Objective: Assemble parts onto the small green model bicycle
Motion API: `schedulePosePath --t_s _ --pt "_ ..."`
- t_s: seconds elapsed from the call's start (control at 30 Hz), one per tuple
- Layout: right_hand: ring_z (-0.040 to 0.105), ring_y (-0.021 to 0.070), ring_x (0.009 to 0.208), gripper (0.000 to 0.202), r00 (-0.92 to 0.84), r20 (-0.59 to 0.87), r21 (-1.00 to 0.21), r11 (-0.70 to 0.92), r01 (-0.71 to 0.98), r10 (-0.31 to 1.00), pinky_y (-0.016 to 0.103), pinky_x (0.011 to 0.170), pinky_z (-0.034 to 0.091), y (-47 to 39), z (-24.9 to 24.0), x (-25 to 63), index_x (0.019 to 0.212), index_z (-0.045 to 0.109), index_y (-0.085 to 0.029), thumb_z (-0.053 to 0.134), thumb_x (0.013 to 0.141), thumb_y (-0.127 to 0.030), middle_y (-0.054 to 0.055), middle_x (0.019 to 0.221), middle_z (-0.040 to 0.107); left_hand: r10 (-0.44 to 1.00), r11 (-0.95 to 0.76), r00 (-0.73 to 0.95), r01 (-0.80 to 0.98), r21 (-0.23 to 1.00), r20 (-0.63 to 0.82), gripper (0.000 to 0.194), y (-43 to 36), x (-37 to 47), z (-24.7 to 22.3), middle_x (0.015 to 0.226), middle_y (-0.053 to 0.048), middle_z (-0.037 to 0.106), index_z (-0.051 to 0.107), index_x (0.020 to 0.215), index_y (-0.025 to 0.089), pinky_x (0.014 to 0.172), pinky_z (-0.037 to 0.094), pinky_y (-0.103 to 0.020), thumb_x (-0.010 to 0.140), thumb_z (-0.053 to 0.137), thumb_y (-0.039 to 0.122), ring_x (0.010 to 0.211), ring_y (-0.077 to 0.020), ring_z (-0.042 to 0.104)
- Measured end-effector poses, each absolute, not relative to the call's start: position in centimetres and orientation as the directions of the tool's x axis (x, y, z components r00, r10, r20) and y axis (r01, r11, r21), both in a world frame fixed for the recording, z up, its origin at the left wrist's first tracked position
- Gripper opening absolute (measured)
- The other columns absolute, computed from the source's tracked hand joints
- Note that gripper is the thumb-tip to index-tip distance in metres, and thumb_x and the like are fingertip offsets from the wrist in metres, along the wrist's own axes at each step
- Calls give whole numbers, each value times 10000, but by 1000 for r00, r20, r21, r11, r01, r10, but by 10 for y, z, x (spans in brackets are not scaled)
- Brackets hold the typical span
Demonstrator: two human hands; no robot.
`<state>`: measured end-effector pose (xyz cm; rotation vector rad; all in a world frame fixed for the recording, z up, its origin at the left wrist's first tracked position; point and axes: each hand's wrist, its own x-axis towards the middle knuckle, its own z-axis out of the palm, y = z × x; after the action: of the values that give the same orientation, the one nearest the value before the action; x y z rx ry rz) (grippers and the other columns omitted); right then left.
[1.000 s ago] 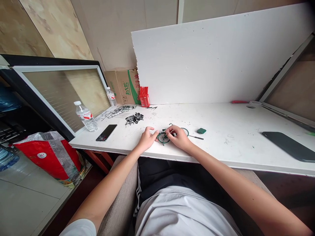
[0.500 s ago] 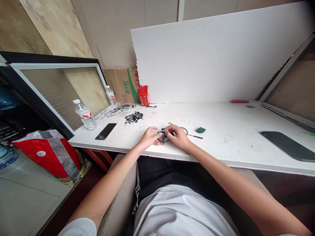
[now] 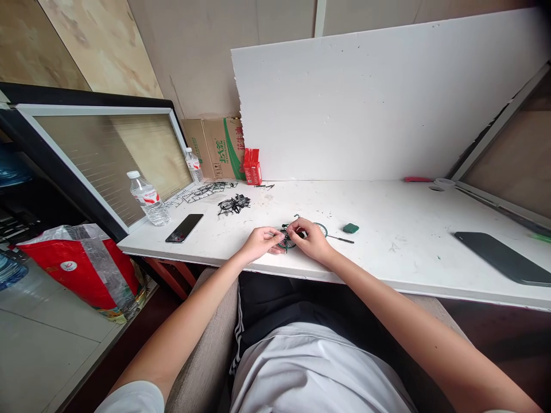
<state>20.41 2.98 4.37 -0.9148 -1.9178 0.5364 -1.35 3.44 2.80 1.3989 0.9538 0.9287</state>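
Note:
A small model bicycle with dark green wheels (image 3: 321, 229) lies on the white table between my hands, partly hidden by them. My left hand (image 3: 263, 242) grips its left end, thumb and fingers at the spoked wheel. Fingertips pinched, my right hand (image 3: 309, 237) is on the middle of the bicycle, close to my left thumb. Just right of it lies a thin dark tool (image 3: 343, 239), and beyond that a dark green lump (image 3: 350, 228). A small green piece (image 3: 297, 216) shows behind my right hand.
A phone (image 3: 185, 228) and a water bottle (image 3: 148, 199) stand or lie at the left. Black parts (image 3: 235, 204) are heaped behind my left hand, near black frames (image 3: 210, 191). A red box (image 3: 252, 167) is at the back, a dark grey slab (image 3: 503, 257) at the right.
The fingers of my left hand have closed in a little toward the bicycle. My right hand stays nearly in place, and the view has shifted slightly.

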Motion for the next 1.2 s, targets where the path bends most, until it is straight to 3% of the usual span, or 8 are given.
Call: schedulePosePath --t_s 0.6,1.2 --pt "689 264 964 112 -422 618 -550 748 371 664 440 882 559 28 43 205 923 787 -280 686 967 -300 70 948 760 897 -38 439 -34 999 50 492 38 -22 25 965 -94 763 740 966 109 913 655 -389 781 907 533 852 -206 791" --pt "682 274 978 125 -461 620 -511 772 377 635 450 885 563 24 46 206 970 787 -279 667 978 -314 80 974 748 898 -62 433 -55 997 79 514 35 -22 28 1015 -112 765 719 967 101 878 667 -402 789 892 551 831 -211 791"
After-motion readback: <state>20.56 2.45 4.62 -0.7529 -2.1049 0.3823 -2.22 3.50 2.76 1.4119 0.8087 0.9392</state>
